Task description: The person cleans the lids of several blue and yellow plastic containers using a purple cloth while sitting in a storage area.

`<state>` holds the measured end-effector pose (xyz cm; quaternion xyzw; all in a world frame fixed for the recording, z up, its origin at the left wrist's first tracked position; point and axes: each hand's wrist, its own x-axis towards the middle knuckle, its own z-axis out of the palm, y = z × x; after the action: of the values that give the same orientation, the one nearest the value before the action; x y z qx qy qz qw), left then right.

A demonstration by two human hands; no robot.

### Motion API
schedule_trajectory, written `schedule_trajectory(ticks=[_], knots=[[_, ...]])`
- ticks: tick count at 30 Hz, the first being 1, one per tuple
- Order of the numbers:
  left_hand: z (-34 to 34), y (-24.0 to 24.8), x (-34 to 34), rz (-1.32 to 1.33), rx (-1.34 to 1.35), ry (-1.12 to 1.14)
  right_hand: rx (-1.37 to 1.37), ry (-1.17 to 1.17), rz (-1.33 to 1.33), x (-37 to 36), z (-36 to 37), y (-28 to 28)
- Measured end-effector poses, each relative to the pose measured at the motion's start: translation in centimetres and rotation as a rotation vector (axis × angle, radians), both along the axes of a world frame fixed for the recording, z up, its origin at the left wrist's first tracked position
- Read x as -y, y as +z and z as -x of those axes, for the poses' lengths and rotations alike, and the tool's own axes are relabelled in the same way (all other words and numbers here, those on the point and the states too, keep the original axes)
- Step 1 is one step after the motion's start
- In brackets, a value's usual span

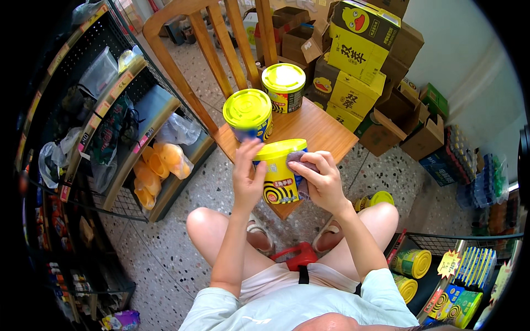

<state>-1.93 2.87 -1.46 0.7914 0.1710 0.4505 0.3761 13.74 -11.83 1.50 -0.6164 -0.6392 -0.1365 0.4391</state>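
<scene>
One yellow tub (280, 175) is between the person's two hands, over the front corner of the wooden chair seat (328, 132); I cannot tell whether its base rests on the wood. Its lid (281, 148) is round, bright yellow and seated on the rim. The wall below is mostly yellow, with blue showing toward the right edge. A small pale patch sits high on the front; lower down runs a red band with white lettering, and beneath it a bold target of black and yellow rings (277, 192).

The right hand (323, 179) is clamped on a purplish-grey cloth (304, 191), held against the tub's right side, part of it hanging below the fingers. The left hand (248, 175) is at the left side, thumb and fingers apart, the fingertips blurred; I cannot tell how firmly it touches the wall.

Two more tubs stand upright farther back on the seat, one at left (248, 110), one at right (284, 85), near each other, both with yellow lids.
</scene>
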Motion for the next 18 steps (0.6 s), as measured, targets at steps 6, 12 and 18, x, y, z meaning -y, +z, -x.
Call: schedule_trajectory(ticks=[6, 12, 18], knots=[[-1.7, 1.5, 1.4, 0.075, -0.01, 0.162, 0.012, 0.014, 0.042, -0.3, 1.6, 0.6], [-1.6, 1.4, 1.0, 0.106, -0.012, 0.193, 0.024, 0.052, 0.068, 1.3, 3.1, -0.4], [-1.6, 1.8, 1.2, 0.108, -0.012, 0.182, 0.044, 0.07, 0.114, 3.0, 4.3, -1.4]])
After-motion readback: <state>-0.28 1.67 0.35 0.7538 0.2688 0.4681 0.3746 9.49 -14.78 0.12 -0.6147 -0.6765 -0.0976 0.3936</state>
